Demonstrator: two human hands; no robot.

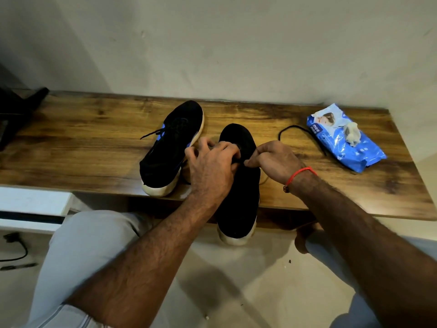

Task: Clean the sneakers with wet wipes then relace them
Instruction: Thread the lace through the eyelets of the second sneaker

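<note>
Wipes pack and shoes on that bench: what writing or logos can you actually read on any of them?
"mee mee": on the blue wet wipes pack, dark label near its top.
Other print on the pack: too small and blurred to read.
Both black sneakers: no readable text or logo.

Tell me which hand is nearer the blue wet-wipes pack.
Right. The right hand works at the near black sneaker, left of the blue wet-wipes pack; the left hand is farther left.
</note>
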